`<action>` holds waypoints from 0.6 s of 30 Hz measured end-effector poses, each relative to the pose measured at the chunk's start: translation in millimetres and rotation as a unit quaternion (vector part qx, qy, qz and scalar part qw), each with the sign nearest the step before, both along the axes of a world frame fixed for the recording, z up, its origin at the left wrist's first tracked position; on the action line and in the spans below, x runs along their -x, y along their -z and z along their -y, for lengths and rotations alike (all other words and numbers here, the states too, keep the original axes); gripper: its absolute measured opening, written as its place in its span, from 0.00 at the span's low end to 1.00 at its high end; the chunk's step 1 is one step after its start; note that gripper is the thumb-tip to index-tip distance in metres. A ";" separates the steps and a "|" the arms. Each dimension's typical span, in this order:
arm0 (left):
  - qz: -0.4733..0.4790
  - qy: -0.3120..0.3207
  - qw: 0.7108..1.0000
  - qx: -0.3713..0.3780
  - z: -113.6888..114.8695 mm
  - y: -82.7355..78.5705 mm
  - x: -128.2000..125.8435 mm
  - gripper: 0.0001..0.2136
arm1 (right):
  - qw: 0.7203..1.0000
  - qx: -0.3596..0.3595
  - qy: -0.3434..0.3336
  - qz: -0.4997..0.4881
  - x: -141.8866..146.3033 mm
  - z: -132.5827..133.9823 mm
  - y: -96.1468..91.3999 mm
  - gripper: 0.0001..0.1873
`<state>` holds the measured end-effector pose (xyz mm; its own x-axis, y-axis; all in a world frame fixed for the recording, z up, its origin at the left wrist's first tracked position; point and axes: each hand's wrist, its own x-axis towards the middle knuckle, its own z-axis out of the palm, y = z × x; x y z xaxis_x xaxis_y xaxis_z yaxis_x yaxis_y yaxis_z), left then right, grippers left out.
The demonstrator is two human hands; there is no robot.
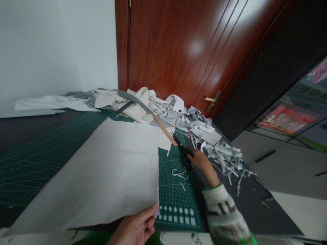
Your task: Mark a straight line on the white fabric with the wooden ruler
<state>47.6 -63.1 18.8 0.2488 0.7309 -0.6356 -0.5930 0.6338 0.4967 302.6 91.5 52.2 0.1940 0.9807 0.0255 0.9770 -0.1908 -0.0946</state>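
Observation:
A large sheet of light grey fabric [112,170] lies on a green cutting mat [176,190]. My left hand [136,226] pinches the sheet's near right corner at the table's front edge. My right hand [201,161], in a patterned white and green sleeve, reaches out to the mat's right side and closes on black scissors [182,151]. Just beyond the scissors a wooden ruler [165,129] lies slanted.
A heap of grey and white fabric scraps [194,126] covers the back and right of the dark table. A brown door [184,47] with a handle [212,99] stands behind. White wall at left; floor at right beyond the table edge.

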 end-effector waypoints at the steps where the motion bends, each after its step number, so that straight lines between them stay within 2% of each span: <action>1: 0.002 -0.002 1.000 0.001 -0.3 1.0 -0.3 0.09 | 1.000 0.010 -0.002 0.004 -0.9 -1.0 -1.7 0.14; 4: 0.009 -0.002 1.000 0.001 -2.0 6.2 -1.6 0.08 | 0.999 0.040 -0.012 0.009 -2.5 -1.9 -7.5 0.13; 10: 0.020 0.004 1.000 0.003 -6.2 16.0 -3.9 0.08 | 0.995 0.099 0.002 0.011 1.7 0.7 -14.8 0.21; 18: 0.018 0.026 0.999 -0.006 -4.6 5.0 -1.3 0.08 | 0.991 0.132 0.029 0.018 11.5 -6.5 -19.0 0.23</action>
<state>48.9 -58.4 13.7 0.3099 0.7231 -0.6174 -0.5766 0.6592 0.4827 291.1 98.0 71.2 0.2532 0.9413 -0.2231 0.9657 -0.2596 0.0004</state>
